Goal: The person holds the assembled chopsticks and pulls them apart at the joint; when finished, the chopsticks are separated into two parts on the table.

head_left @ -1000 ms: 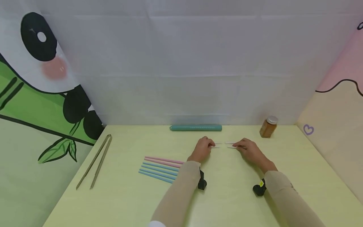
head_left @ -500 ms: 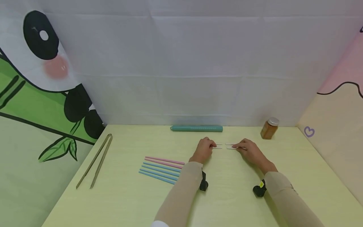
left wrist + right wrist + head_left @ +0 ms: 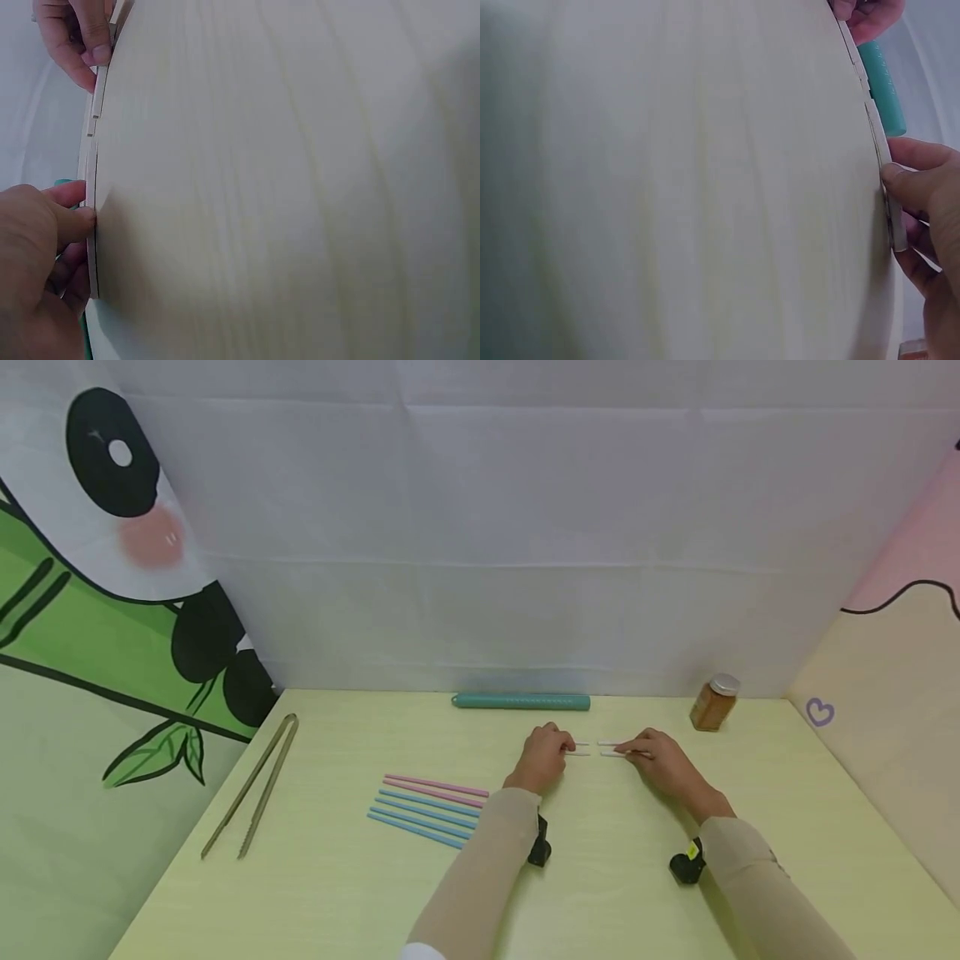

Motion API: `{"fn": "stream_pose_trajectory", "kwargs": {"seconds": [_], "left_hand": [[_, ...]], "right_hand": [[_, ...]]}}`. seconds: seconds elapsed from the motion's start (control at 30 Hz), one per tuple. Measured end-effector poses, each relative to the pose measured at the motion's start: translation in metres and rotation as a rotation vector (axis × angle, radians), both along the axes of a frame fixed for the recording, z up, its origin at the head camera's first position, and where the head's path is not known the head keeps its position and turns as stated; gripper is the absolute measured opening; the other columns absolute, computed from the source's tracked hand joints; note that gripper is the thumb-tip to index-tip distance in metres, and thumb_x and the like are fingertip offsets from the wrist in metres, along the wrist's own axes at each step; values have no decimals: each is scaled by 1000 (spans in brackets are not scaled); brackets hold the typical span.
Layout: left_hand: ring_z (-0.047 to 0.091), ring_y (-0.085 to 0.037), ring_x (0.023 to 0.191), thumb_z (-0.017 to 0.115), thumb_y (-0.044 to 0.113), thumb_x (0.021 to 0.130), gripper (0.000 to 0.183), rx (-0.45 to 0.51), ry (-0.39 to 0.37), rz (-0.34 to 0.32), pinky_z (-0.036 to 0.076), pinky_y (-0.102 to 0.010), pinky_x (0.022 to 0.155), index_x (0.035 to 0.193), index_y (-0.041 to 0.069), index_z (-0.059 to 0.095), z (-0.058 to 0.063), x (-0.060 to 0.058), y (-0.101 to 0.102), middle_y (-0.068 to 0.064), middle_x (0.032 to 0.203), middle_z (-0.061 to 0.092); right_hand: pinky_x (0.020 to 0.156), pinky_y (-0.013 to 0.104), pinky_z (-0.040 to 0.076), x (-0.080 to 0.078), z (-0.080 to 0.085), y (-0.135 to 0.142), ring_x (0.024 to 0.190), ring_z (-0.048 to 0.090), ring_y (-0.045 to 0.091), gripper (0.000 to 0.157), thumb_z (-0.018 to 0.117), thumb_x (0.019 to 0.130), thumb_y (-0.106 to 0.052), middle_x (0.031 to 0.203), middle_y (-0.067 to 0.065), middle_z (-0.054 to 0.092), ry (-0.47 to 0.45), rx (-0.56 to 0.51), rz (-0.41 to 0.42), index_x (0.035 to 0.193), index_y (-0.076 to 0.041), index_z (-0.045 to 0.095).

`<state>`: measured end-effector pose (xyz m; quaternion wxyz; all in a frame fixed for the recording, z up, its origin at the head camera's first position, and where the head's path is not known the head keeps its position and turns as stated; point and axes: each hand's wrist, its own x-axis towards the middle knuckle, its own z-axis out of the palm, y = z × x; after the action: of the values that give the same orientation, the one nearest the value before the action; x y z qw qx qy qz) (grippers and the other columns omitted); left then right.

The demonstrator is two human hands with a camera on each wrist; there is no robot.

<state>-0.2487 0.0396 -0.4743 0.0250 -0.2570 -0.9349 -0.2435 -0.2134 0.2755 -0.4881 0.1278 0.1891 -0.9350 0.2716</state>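
My left hand [image 3: 545, 760] is low over the pale table, with fingers and thumb pinching a slim white stick [image 3: 92, 247]. Across from it, my right hand [image 3: 663, 766] pinches another white stick [image 3: 896, 217] between thumb and fingers. In the head view two white stick ends show at each hand, one pair behind the other. The left pair's tips point at the right pair's tips, with a small gap between. The sticks lie nearly parallel to the table's back edge. The hands cover their outer parts.
Two pink sticks [image 3: 437, 784] and several blue sticks [image 3: 427, 802] lie left of the left forearm, which hides their right ends. Metal tongs [image 3: 291, 719] lie farther left. A teal cylinder [image 3: 521, 702] is along the back edge; a brown-filled jar [image 3: 714, 703] stands back right.
The left hand has shifted slightly right with its white sticks, narrowing the gap to the right-hand pair. The right hand stays almost still. The head view has shifted a little.
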Motion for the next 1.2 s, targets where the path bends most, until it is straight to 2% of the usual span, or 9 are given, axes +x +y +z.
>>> {"fn": "stream_pose_trajectory", "kwargs": {"seconds": [0.17, 0.3, 0.43, 0.53, 0.7, 0.8, 0.93, 1.07, 1.2], "left_hand": [[55, -20, 92, 57, 6, 95, 20, -40, 24, 11, 47, -31, 85, 106, 16, 70, 5, 2, -1, -2, 100, 61], [55, -20, 94, 58, 9, 95, 22, -29, 52, 1, 47, -32, 84, 114, 17, 66, 11, 0, -4, -2, 104, 60], [56, -19, 96, 60, 13, 94, 21, 1, 77, -27, 48, -30, 82, 115, 17, 65, 24, -7, -12, -3, 105, 61], [58, -19, 98, 58, 15, 96, 20, 35, 56, -45, 49, -30, 82, 115, 13, 65, 38, -12, -25, -5, 108, 61], [60, -19, 97, 53, 16, 99, 20, 98, -15, -53, 51, -32, 82, 112, 10, 67, 54, -21, -64, -6, 110, 62], [61, -19, 95, 53, 15, 99, 18, 118, -31, -50, 51, -34, 82, 108, 9, 68, 56, -27, -94, -7, 108, 64], [60, -20, 94, 53, 14, 98, 19, 129, -34, -9, 51, -36, 81, 111, 8, 66, 58, -33, -137, -8, 108, 63], [58, -22, 92, 54, 13, 98, 22, 133, -43, 46, 50, -37, 80, 116, 6, 63, 59, -32, -179, -11, 108, 61], [58, -25, 92, 55, 12, 97, 23, 132, -60, 70, 50, -41, 81, 116, 2, 63, 57, -26, -217, -13, 104, 61]], "right_hand": [[68, 30, 41, -1, 2, -4, 76, 51, 15, 17, 67, 86, -1, 86, 6, 61, 20, 22, 2, 100, -7, 75], [71, 35, 43, -1, 6, -7, 79, 52, 19, 19, 66, 87, -1, 88, 7, 61, 14, 59, -7, 104, -6, 73], [77, 42, 44, -2, 11, -10, 87, 54, 24, 21, 64, 88, -2, 93, 8, 61, -12, 66, -31, 108, -6, 70], [80, 44, 44, -4, 16, -13, 90, 55, 27, 21, 64, 89, -3, 94, 9, 61, 2, 58, -22, 109, -5, 69], [80, 45, 46, -6, 27, -24, 92, 57, 28, 22, 65, 89, -4, 97, 11, 62, 31, 46, 24, 111, -5, 68], [80, 44, 46, -6, 32, -32, 95, 56, 28, 23, 65, 90, -6, 100, 12, 61, 27, 38, 41, 113, -5, 68], [80, 44, 46, -5, 39, -48, 96, 54, 27, 24, 63, 91, -7, 104, 12, 61, 26, 17, 62, 115, -5, 67], [80, 44, 47, -5, 42, -67, 99, 54, 26, 24, 63, 92, -9, 106, 10, 60, 23, 1, 83, 116, -6, 67], [82, 43, 47, -3, 42, -86, 101, 55, 26, 25, 63, 92, -11, 107, 9, 60, 5, -14, 112, 117, -7, 66]]}}
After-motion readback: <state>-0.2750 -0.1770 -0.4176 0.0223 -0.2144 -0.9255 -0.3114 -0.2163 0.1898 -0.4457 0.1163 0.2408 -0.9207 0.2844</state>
